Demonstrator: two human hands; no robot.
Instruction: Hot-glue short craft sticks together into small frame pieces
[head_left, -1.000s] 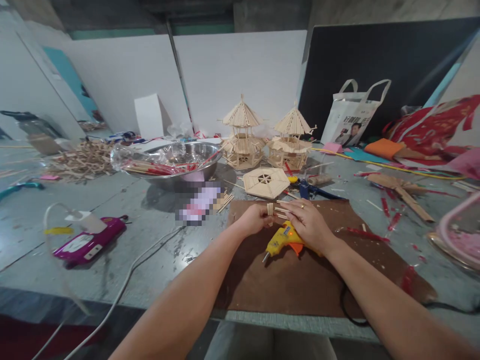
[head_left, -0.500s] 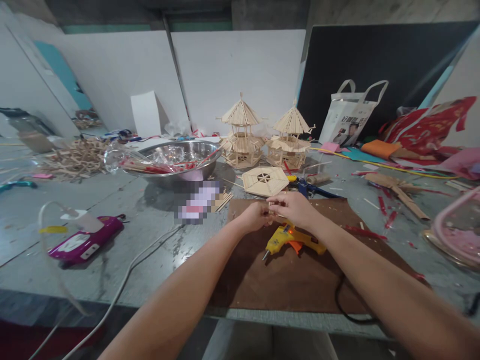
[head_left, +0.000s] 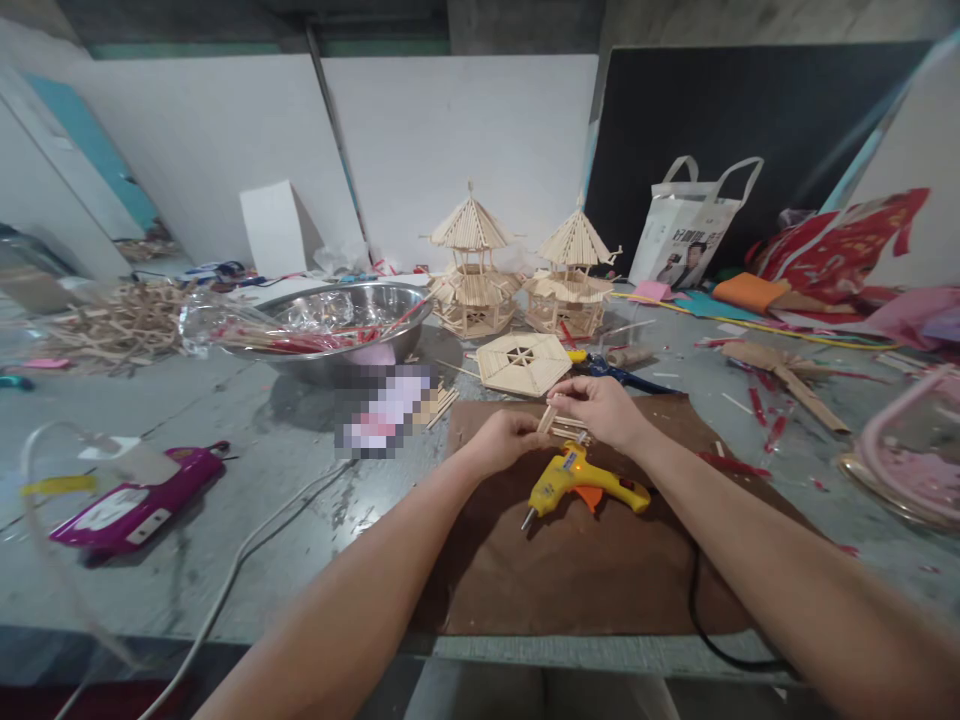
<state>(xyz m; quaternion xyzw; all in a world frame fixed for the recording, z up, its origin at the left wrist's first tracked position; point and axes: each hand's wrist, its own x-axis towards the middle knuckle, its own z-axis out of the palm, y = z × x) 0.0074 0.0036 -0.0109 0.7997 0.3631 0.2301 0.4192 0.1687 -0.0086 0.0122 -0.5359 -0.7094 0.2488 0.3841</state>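
Sticks (head_left: 547, 418) pinched above brown mat (head_left: 600, 590)

The small bundle of short sticks is held upright at a tilt over the far part of the mat. Its lower end is gripped between thumb and fingers of the left hand (head_left: 506, 440); its upper end is pinched by the fingertips of the right hand (head_left: 600, 408). Just behind it, loose sticks (head_left: 571, 430) are seen lying on the mat, partly hidden by the hands.

Nearer the body, a yellow glue gun (head_left: 555, 482) is laid on the mat, its nozzle pointed to the lower left. Beyond the hands, a hexagonal panel (head_left: 541, 376) is set flat on the table (head_left: 247, 450). Farther back, two tiered pavilion models, a left one (head_left: 471, 228) and a right one (head_left: 576, 242), are stood side by side. To their left, a steel bowl (head_left: 409, 335) is filled with plastic wrap and red strips. A purple power strip (head_left: 135, 510) is placed at the far left, and a white bag (head_left: 679, 235) is stood at the back right.
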